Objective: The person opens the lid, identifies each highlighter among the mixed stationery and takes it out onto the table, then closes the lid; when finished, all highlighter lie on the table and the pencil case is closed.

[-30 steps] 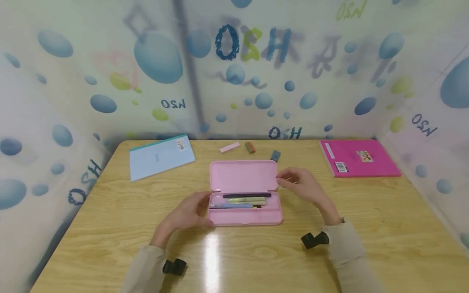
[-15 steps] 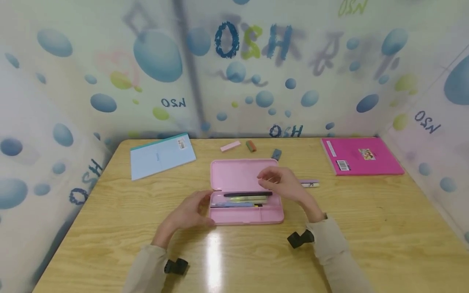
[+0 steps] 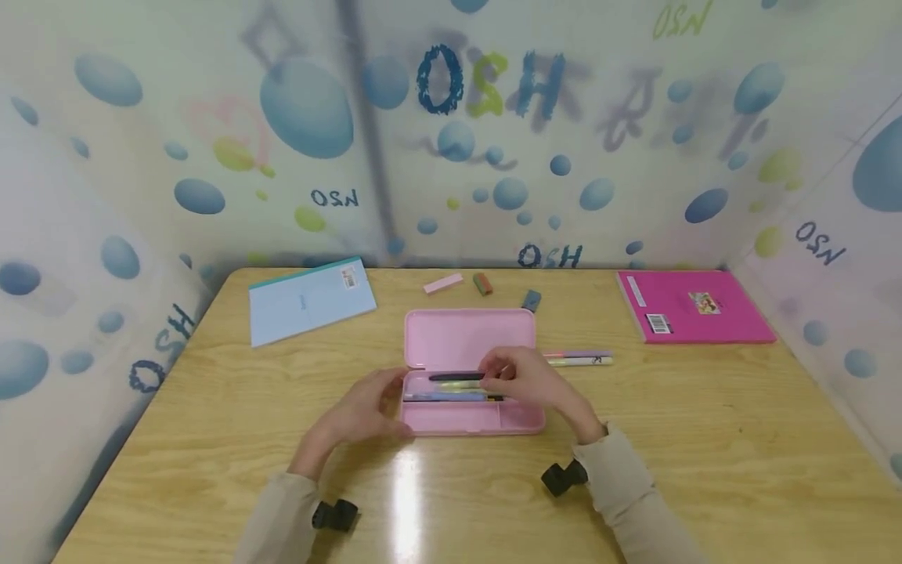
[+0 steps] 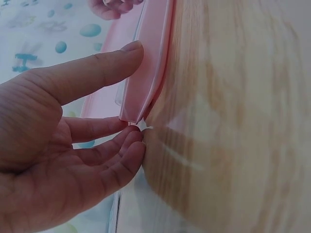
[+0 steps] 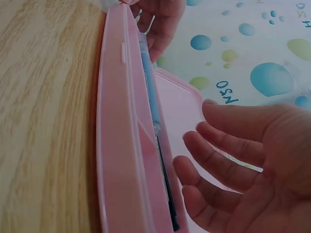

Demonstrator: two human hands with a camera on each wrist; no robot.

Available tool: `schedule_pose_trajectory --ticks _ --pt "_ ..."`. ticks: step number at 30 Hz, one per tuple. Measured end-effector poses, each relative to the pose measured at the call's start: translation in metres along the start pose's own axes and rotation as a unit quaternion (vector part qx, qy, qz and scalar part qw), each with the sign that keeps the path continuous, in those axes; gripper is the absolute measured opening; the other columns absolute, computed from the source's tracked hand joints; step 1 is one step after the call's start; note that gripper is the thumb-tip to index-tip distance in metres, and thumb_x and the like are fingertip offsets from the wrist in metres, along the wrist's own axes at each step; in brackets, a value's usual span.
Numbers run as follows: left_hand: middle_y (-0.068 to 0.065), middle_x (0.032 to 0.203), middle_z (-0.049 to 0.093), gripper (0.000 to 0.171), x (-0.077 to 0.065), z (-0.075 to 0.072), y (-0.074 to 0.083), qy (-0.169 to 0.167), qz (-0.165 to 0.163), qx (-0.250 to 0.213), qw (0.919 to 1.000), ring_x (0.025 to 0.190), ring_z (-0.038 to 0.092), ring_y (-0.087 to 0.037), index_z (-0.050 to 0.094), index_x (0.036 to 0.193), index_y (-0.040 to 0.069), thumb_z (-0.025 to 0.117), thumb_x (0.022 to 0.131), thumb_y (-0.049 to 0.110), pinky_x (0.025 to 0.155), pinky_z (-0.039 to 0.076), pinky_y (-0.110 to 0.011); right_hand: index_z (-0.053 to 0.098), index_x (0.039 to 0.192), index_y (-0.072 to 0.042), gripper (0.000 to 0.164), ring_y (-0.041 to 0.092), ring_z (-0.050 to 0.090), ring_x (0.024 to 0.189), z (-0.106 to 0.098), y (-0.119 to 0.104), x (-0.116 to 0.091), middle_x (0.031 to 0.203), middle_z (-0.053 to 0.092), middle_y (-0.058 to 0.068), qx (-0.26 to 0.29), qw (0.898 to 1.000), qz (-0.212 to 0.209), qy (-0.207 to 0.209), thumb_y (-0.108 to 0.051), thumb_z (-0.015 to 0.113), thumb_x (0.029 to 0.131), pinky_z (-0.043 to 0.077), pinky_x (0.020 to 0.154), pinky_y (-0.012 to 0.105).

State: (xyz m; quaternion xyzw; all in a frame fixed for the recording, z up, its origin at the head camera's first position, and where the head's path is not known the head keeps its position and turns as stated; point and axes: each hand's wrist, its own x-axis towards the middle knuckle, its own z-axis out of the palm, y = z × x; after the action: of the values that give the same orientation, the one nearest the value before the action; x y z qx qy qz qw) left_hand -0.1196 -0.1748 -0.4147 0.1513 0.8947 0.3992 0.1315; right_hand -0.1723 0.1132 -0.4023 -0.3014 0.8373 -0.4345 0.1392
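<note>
A pink pencil case [image 3: 451, 419] lies with its lid [image 3: 458, 333] folded back. In its rear compartment are a black pen [image 3: 454, 377], yellow-green pens [image 3: 458, 386] and a blue pen [image 3: 444, 396]. My left hand [image 3: 362, 406] grips the case's left end; the left wrist view has its thumb on the pink wall [image 4: 150, 53] and fingertips at the corner. Over the right part of the pens is my right hand [image 3: 528, 380], its fingers loosely bent. In the right wrist view these fingers [image 5: 218, 150] are apart with nothing between them.
Right of the case lie slim markers [image 3: 581, 360]. Behind it are a pink stick-like piece [image 3: 442, 283], an orange-green eraser [image 3: 482, 283] and a dark grey-blue block [image 3: 532, 300]. A blue notebook [image 3: 313, 305] lies left, a magenta book [image 3: 698, 307] right.
My right hand has moved left from beside the lid, then down over the pens. Markers right of the case have come into view. My left hand has stayed at the case.
</note>
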Motion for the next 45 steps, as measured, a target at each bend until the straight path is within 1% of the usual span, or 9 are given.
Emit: schedule_pose_trajectory --ticks 5,11,19,23,26,32,35,41,45 --pt "-0.018 0.130 0.054 0.085 0.000 -0.002 0.001 0.004 0.010 0.002 0.9999 0.118 0.051 -0.034 0.045 0.138 -0.001 0.087 0.068 0.019 0.096 0.044 -0.049 0.067 0.098 -0.005 0.012 0.011 0.057 0.077 0.003 -0.003 0.002 0.086 0.065 -0.002 -0.034 0.999 0.008 -0.017 -0.009 0.069 0.087 0.049 0.069 0.025" --pt "-0.016 0.129 0.054 0.085 0.000 -0.002 0.001 0.002 0.001 0.004 1.0000 0.116 0.052 -0.032 0.045 0.139 0.000 0.087 0.068 0.020 0.094 0.046 -0.048 0.067 0.097 -0.005 0.011 0.010 0.054 0.075 0.008 -0.004 0.002 0.083 0.063 -0.002 -0.050 0.997 0.026 -0.043 -0.004 0.069 0.086 0.048 0.070 0.024" --pt "-0.015 0.127 0.055 0.086 0.001 -0.001 0.000 0.001 0.003 0.001 1.0000 0.112 0.053 -0.029 0.044 0.139 0.000 0.088 0.067 0.020 0.090 0.047 -0.044 0.067 0.093 -0.004 0.017 0.011 0.055 0.075 0.011 -0.007 0.001 0.081 0.063 0.000 -0.068 0.997 0.029 -0.030 0.005 0.071 0.079 0.048 0.070 0.025" --pt "-0.016 0.127 0.055 0.085 0.002 -0.001 0.001 0.000 0.007 0.003 1.0000 0.113 0.053 -0.030 0.044 0.139 -0.001 0.087 0.068 0.019 0.092 0.047 -0.046 0.068 0.091 -0.005 0.017 0.012 0.053 0.073 0.011 -0.007 0.001 0.079 0.062 -0.001 -0.083 0.996 0.034 -0.026 0.006 0.071 0.078 0.047 0.068 0.025" --pt "-0.016 0.127 0.055 0.084 0.002 -0.001 0.001 0.000 0.010 0.004 0.9999 0.113 0.053 -0.030 0.044 0.139 -0.001 0.086 0.068 0.019 0.092 0.046 -0.046 0.068 0.090 -0.006 0.015 0.012 0.053 0.073 0.011 -0.007 0.001 0.081 0.063 -0.001 -0.093 0.995 0.036 -0.027 0.005 0.070 0.080 0.047 0.068 0.025" --pt "-0.014 0.129 0.054 0.083 0.002 -0.001 0.003 -0.002 -0.005 0.004 1.0000 0.114 0.052 -0.030 0.045 0.139 0.001 0.086 0.069 0.020 0.094 0.046 -0.047 0.069 0.090 -0.006 0.015 0.012 0.053 0.075 0.010 -0.006 0.001 0.085 0.065 0.001 -0.102 0.994 0.026 -0.028 0.006 0.067 0.081 0.048 0.071 0.025" --pt "-0.015 0.128 0.055 0.083 0.002 -0.001 0.004 -0.001 -0.003 0.007 1.0000 0.113 0.052 -0.030 0.045 0.139 0.000 0.086 0.069 0.019 0.093 0.046 -0.046 0.070 0.091 -0.005 0.014 0.011 0.055 0.077 0.010 -0.007 0.000 0.087 0.067 0.002 -0.101 0.994 0.027 -0.026 0.005 0.065 0.082 0.049 0.072 0.026" --pt "-0.017 0.126 0.055 0.083 0.001 -0.001 0.003 0.002 0.014 0.023 0.9996 0.111 0.053 -0.031 0.044 0.138 -0.003 0.086 0.069 0.019 0.091 0.047 -0.046 0.071 0.094 -0.006 0.011 0.011 0.054 0.076 0.010 -0.008 0.000 0.088 0.067 0.001 -0.103 0.994 0.026 -0.005 -0.001 0.064 0.088 0.048 0.071 0.026" --pt "-0.016 0.126 0.055 0.083 0.000 -0.001 0.002 0.000 0.005 0.021 0.9998 0.111 0.053 -0.030 0.045 0.138 -0.001 0.086 0.069 0.019 0.090 0.047 -0.044 0.071 0.095 -0.006 0.011 0.011 0.055 0.076 0.008 -0.009 0.000 0.088 0.067 0.000 -0.090 0.996 -0.002 0.018 -0.003 0.063 0.089 0.049 0.070 0.025"
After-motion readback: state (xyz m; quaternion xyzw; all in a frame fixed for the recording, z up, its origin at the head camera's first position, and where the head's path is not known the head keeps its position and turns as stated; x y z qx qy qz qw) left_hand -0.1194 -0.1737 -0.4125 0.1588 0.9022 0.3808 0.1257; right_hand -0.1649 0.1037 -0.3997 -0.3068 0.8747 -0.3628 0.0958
